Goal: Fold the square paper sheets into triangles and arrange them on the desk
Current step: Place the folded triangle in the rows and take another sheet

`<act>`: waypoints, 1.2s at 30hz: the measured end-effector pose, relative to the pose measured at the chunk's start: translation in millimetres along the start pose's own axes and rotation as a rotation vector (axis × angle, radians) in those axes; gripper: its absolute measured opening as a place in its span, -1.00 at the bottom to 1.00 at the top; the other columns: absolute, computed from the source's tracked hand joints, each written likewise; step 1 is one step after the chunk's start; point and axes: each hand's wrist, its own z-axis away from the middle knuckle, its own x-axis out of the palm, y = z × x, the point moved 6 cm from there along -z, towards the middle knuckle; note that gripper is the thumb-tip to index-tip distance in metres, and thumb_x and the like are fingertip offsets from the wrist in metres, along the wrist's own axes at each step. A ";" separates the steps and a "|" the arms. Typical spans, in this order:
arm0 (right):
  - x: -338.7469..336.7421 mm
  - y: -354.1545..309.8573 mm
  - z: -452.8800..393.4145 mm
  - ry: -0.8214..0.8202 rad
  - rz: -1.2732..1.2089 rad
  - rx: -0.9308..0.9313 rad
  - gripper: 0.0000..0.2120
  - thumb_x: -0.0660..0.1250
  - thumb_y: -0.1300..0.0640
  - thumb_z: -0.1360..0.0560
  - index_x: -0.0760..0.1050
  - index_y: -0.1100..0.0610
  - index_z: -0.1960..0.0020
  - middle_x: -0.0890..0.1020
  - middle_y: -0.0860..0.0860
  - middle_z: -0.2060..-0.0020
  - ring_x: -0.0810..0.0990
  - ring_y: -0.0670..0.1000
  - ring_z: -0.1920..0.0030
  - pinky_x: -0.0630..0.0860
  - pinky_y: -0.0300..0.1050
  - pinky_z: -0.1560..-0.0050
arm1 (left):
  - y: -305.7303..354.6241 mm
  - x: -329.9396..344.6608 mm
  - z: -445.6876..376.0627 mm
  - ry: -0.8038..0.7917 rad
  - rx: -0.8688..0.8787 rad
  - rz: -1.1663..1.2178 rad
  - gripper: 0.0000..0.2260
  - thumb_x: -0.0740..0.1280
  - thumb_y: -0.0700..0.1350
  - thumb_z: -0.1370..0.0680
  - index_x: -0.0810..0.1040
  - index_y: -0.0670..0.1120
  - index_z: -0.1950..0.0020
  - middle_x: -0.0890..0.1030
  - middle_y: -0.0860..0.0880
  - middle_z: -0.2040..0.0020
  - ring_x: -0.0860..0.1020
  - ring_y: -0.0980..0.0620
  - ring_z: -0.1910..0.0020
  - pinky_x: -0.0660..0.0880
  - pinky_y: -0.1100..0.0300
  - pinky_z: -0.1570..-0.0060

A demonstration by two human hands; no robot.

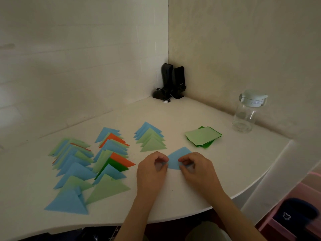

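Most of the work looked done: three rows of folded triangles (pixel 111 159) lay on the left part of the counter (pixel 225 162). Both hands pinched a blue sheet (pixel 175 160) near the front edge, the left hand (pixel 152 168) at its left side, the right hand (pixel 195 166) at its right. A small pile of green squares (pixel 203 136) waited far right, not yet folded.

Home desk corner, white desk (pixel 191 115), speakers (pixel 173 80), water bottle (pixel 246 113)
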 end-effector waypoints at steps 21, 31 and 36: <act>3.3 -3.2 2.0 -0.134 -0.076 0.043 -0.89 0.19 -0.05 -0.46 0.45 -0.07 0.17 0.50 -0.22 0.06 0.49 -0.13 -0.02 0.47 -0.16 0.04 | 12.8 -0.7 9.4 -0.073 0.221 -0.093 -0.69 0.29 -0.29 -0.32 0.60 0.00 0.02 0.58 0.15 0.04 0.49 0.13 0.04 0.39 0.34 0.00; -3.1 -8.7 6.0 -0.012 0.025 -0.045 -0.80 0.22 0.00 -0.39 0.58 0.06 0.18 0.50 -0.10 0.10 0.50 -0.13 0.04 0.35 -0.44 0.03 | 8.5 1.9 10.1 -0.054 0.161 -0.174 -0.94 0.40 -0.17 -0.43 0.60 -0.01 0.15 0.53 0.10 0.16 0.45 0.08 0.12 0.38 0.27 0.13; -0.5 -10.1 9.5 -0.026 0.188 -0.055 -0.77 0.28 -0.11 -0.32 0.58 0.01 0.19 0.52 -0.10 0.08 0.52 -0.07 0.04 0.47 -0.10 0.10 | 5.6 -1.0 9.4 -0.003 0.062 -0.341 -0.90 0.41 -0.01 -0.47 0.59 -0.02 0.15 0.48 0.12 0.13 0.38 0.09 0.10 0.19 0.14 0.12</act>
